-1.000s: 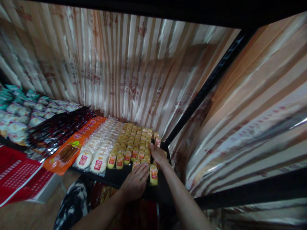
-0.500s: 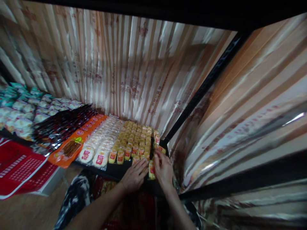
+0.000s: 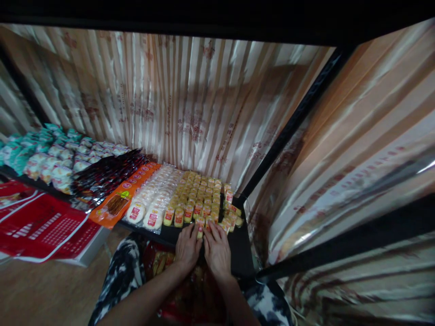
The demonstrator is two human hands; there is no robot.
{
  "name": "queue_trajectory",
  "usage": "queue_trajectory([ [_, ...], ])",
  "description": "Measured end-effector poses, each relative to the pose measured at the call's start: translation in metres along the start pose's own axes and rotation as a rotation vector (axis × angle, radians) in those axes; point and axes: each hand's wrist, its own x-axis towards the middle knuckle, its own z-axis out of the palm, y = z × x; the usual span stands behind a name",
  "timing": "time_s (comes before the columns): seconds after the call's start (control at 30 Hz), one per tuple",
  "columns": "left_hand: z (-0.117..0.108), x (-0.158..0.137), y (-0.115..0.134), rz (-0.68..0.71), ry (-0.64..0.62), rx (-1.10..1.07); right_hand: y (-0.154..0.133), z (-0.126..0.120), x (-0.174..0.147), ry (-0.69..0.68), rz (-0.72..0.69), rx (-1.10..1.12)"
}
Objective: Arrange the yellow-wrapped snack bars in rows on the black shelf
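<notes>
Small yellow wrapped snack packs (image 3: 193, 190) with red labels stand in close rows on the black shelf (image 3: 239, 246). At the front of the rows, my left hand (image 3: 187, 248) has its fingers closed against the side of one yellow snack pack (image 3: 200, 227). Just right of it, my right hand (image 3: 217, 250) rests its fingertips over another pack, which they partly hide. A loose cluster of yellow packs (image 3: 231, 219) lies to the right of my right hand, some of them tilted.
Left along the shelf lie white round wrapped crackers (image 3: 152, 217), an orange bag (image 3: 113, 206), dark shiny packets (image 3: 105, 176) and white-and-green packets (image 3: 61, 156). Red bags (image 3: 44, 226) stand below left. A black post (image 3: 288, 122) rises at the right corner.
My right hand has moved left from the right-hand packs to beside my left hand. More yellow packs now show in the cluster on the right. The view has shifted slightly.
</notes>
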Motion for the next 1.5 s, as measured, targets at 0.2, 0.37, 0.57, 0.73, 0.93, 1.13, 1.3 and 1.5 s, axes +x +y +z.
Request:
queue_trajectory([
  [0.2,0.001,0.003,0.003,0.03,-0.011,-0.104,0.008,0.001,-0.004,-0.046,0.043,-0.198],
  [0.37,0.01,-0.005,0.006,0.056,0.031,-0.208,0.019,-0.003,-0.021,-0.015,0.064,-0.215],
  [0.57,0.008,-0.006,0.004,-0.079,0.077,-0.346,0.015,-0.003,-0.016,-0.008,0.02,-0.09],
  [0.73,0.003,0.003,-0.003,-0.117,0.134,-0.353,-0.001,0.015,-0.005,-0.079,0.078,0.108],
  [0.93,0.006,0.022,-0.012,-0.027,0.128,-0.208,-0.01,0.032,0.011,-0.052,0.187,0.291],
  [1.13,0.013,0.025,-0.017,0.045,0.113,-0.048,-0.004,0.047,0.016,-0.015,0.194,0.345],
  [1.3,0.011,0.026,-0.014,0.008,0.044,0.015,0.003,0.06,0.015,0.043,0.149,0.379],
  [1.5,0.011,0.03,-0.014,0.01,-0.026,-0.011,0.006,0.067,0.019,0.073,0.121,0.359],
])
